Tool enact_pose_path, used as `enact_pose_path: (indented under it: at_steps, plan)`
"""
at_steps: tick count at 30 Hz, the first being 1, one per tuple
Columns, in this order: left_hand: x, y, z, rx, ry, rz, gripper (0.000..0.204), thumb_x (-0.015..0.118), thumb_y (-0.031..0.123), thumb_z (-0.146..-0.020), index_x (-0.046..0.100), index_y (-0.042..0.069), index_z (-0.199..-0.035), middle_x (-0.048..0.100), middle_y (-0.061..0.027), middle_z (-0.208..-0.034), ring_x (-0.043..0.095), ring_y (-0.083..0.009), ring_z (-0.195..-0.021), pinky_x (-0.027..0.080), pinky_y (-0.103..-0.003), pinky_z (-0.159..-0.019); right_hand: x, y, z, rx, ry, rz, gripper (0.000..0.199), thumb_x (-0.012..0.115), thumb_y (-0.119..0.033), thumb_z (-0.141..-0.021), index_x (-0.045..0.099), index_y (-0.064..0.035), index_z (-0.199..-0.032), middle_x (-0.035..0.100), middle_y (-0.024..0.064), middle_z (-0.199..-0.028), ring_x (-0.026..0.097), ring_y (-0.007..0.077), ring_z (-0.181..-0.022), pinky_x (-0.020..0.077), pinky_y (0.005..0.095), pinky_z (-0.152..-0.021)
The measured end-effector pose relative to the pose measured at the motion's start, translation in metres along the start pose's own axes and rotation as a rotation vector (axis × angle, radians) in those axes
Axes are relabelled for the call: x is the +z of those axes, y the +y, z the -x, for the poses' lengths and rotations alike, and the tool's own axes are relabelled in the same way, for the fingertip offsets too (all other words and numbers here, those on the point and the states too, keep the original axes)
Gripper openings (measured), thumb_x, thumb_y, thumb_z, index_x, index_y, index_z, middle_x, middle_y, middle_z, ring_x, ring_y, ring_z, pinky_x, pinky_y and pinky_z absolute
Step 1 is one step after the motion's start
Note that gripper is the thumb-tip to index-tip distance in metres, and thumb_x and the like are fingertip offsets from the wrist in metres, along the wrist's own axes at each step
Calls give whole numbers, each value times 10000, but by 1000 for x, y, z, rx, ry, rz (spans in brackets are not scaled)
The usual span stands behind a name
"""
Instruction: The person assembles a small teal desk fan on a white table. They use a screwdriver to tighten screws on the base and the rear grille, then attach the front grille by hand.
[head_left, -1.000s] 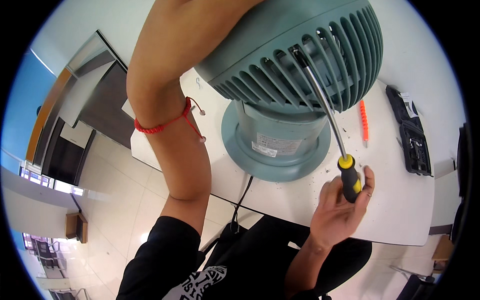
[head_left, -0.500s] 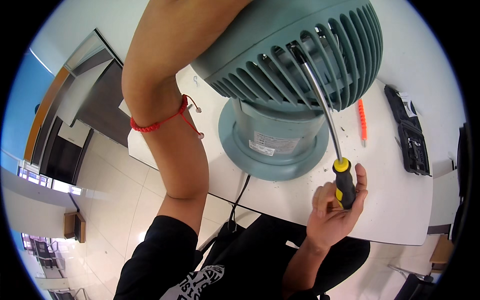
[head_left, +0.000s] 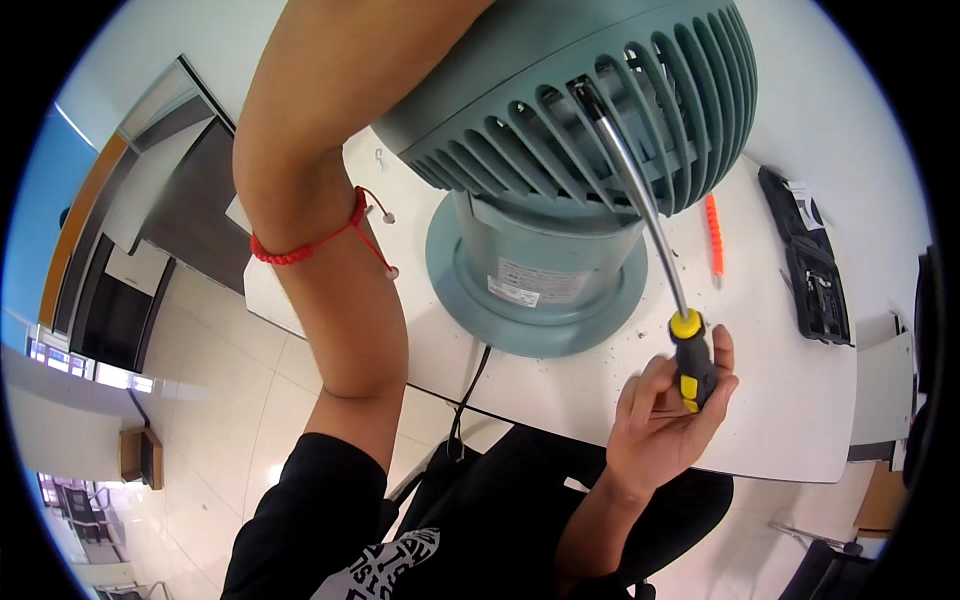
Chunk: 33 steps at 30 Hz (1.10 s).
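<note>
A grey-green fan [head_left: 560, 110] with a slatted rear grille stands on its round base [head_left: 540, 310] on a white table [head_left: 780, 400]. My right hand [head_left: 655, 430] grips the yellow-and-black handle of a long screwdriver [head_left: 690, 365]. Its steel shaft runs up and left into a gap between the grille slats. My left forearm [head_left: 330, 200], with a red cord bracelet [head_left: 300, 245], reaches up along the fan's left side. The left hand itself lies beyond the top edge of the picture.
An orange screwdriver bit [head_left: 713, 235] lies on the table right of the fan. A black tool case [head_left: 815, 270] sits open at the far right. The fan's black cord [head_left: 470, 390] drops over the table's near edge toward my lap.
My right fingers have shifted their hold on the screwdriver handle, which stays nearly in place. The fan and my left arm have barely moved.
</note>
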<state>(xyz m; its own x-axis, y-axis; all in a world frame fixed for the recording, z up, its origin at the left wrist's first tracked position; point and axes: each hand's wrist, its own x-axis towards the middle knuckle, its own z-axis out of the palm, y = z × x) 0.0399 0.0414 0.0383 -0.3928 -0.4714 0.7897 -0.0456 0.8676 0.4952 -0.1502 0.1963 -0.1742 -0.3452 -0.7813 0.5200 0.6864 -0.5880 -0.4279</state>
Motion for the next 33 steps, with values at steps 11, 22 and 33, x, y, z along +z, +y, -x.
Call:
enact_pose_path:
  at_steps: [11, 22, 33]
  plan:
    - [-4, 4, 2, -3, -34, 47, 490, 628, 316, -982, 622, -3, -1354, 644, -170, -1264, 609, -241, -1144, 473, -324, -962, 30, 4, 8, -11, 394, 111, 701, 458, -356, -990, 138, -49, -1532, 536, 189, -1125, 544, 241, -662, 444, 388, -609]
    - [-6, 2, 3, 9, -42, 80, 502, 634, 337, -985, 619, 4, -1361, 633, -170, -1288, 598, -247, -1172, 464, -332, -990, 17, 1, 8, 48, 345, 11, 557, 405, -330, -1049, 208, -100, -1517, 605, 197, -1136, 528, 187, -574, 431, 297, -510]
    - [-15, 15, -4, -121, -106, 265, 502, 632, 342, -989, 618, 9, -1364, 628, -160, -1298, 598, -249, -1170, 468, -326, -980, 31, 2, 10, -27, 435, 326, 580, 365, -450, -1041, 309, -28, -1435, 670, 162, -932, 564, 203, -622, 448, 315, -653]
